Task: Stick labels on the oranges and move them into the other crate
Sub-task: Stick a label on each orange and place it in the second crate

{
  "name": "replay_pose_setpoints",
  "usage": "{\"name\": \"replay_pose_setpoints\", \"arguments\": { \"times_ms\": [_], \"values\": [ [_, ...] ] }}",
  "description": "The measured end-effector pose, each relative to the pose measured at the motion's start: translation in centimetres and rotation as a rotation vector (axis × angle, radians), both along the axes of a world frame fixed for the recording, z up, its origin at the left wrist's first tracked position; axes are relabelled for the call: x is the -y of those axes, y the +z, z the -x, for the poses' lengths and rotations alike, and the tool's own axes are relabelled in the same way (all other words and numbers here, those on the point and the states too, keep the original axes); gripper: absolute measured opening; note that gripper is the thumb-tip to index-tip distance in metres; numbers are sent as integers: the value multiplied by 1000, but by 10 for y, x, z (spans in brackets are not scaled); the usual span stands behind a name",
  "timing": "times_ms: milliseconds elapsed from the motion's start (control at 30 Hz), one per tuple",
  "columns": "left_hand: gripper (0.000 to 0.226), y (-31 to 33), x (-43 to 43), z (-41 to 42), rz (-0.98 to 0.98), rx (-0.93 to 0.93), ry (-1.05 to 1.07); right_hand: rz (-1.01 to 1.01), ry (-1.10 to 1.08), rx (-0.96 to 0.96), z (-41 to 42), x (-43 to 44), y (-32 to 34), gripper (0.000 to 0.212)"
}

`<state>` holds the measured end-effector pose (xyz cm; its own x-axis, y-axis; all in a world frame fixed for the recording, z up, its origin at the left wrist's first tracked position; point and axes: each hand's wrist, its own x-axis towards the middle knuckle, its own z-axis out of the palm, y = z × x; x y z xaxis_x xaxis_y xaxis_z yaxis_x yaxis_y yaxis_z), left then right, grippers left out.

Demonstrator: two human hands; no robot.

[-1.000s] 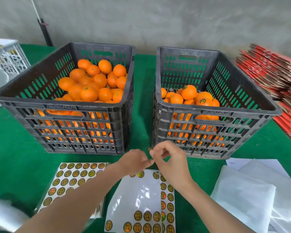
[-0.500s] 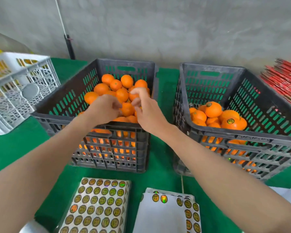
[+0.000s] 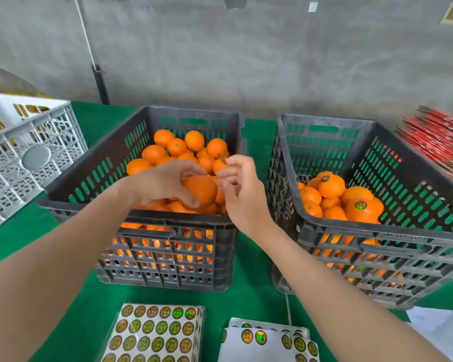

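Two hands meet above the left crate. The left hand (image 3: 165, 184) curls its fingers and thumb round one orange (image 3: 202, 190) and holds it just above the heap, thumb underneath and fingers over the top. The right hand (image 3: 239, 190) is just beside it with its fingers curled, and pinches a small label (image 3: 221, 158) between thumb and forefinger. The label stands edge-on, above and to the right of the held orange. Whether it touches the fruit I cannot tell.

Under both hands sits the left crate (image 3: 94, 178), dark grey with slotted walls. It holds a heap of oranges (image 3: 177, 147) banked toward its far side. Close beside it on the right, with a narrow strip of green between them, stands the right crate (image 3: 377, 229) of the same kind. This one holds a lower pile of fruit (image 3: 331, 186) near its front wall, and at least two of these carry a round sticker on top, one at (image 3: 360, 204).

Both crates rest on the green counter (image 3: 63, 296). Nearer the person lie a full sheet of round labels (image 3: 154, 333) and, to its right, a partly used stack of sheets (image 3: 267, 344). White paper (image 3: 445, 333) lies at the lower right. A white crate (image 3: 29, 158) stands at the far left and a stack of red cartons (image 3: 439, 142) at the far right.
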<state>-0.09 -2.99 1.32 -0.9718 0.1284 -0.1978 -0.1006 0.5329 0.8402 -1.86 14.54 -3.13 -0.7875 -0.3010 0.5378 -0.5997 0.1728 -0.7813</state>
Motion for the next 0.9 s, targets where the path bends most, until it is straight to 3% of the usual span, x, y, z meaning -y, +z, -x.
{"name": "replay_pose_setpoints", "arguments": {
  "times_ms": [167, 267, 433, 567, 667, 800, 900],
  "values": [
    [74, -2, -9, -30, -445, -223, 63, 448, 59, 390, -5, -16, 15, 22],
    [84, -6, -29, -44, -641, -319, 68, 592, 149, 500, -20, -33, 23, 9],
    [75, -16, -65, -53, -825, -396, 103, 553, 265, 510, -50, -61, 33, 10],
    [86, -23, -91, -60, -742, -419, 41, 524, 256, 451, -65, -83, 34, 9],
    [85, -26, -106, -62, -702, -339, 7, 475, 204, 409, -72, -98, 32, 10],
    [83, -29, -123, -69, -996, -177, -21, 426, 186, 393, -80, -114, 30, 23],
    [75, -31, -136, -73, -1246, -56, 37, 336, 203, 369, -85, -126, 31, 14]
  ]
}}
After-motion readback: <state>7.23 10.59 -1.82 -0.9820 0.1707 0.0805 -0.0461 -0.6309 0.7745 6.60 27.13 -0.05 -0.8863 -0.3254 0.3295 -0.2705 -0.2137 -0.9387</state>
